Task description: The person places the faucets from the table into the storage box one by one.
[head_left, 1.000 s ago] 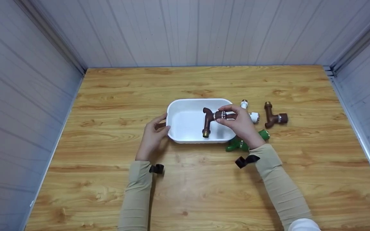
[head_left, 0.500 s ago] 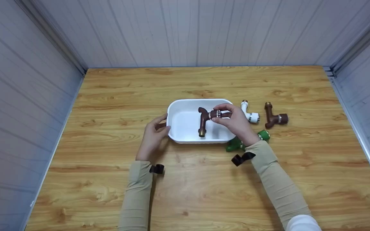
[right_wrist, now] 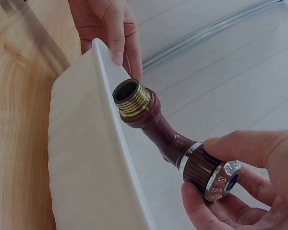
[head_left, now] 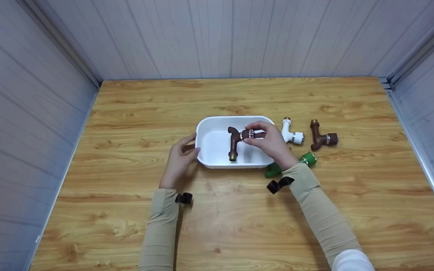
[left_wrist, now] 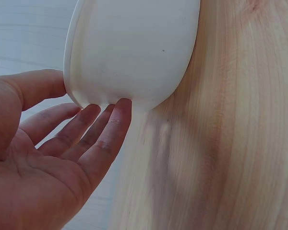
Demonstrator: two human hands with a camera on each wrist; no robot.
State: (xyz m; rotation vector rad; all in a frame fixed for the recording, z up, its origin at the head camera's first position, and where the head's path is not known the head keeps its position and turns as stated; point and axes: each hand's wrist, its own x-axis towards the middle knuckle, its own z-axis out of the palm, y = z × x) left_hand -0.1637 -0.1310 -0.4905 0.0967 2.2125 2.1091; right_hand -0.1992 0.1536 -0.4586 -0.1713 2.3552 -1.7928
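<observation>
My right hand (head_left: 273,145) grips a brown tap (head_left: 233,143) by its ribbed round handle, thumb on one side and fingers on the other. The tap is over the white plastic basin (head_left: 211,118), its brass threaded end (right_wrist: 133,98) near the rim in the right wrist view. At the basin's left end my left hand (head_left: 179,162) touches it with extended fingers (left_wrist: 113,129) against the outer wall and the thumb at the rim. The tap's spout is hidden in the right wrist view.
Right of the basin lie a white tap (head_left: 288,131) and another brown tap (head_left: 317,137). A green tap (head_left: 309,159) lies partly under my right wrist. Panelled walls (head_left: 213,41) border the wooden table (head_left: 217,233) at the back and sides.
My right hand has moved left with the brown tap, further over the basin, uncovering more of the white tap. My left hand and the basin have stayed in place.
</observation>
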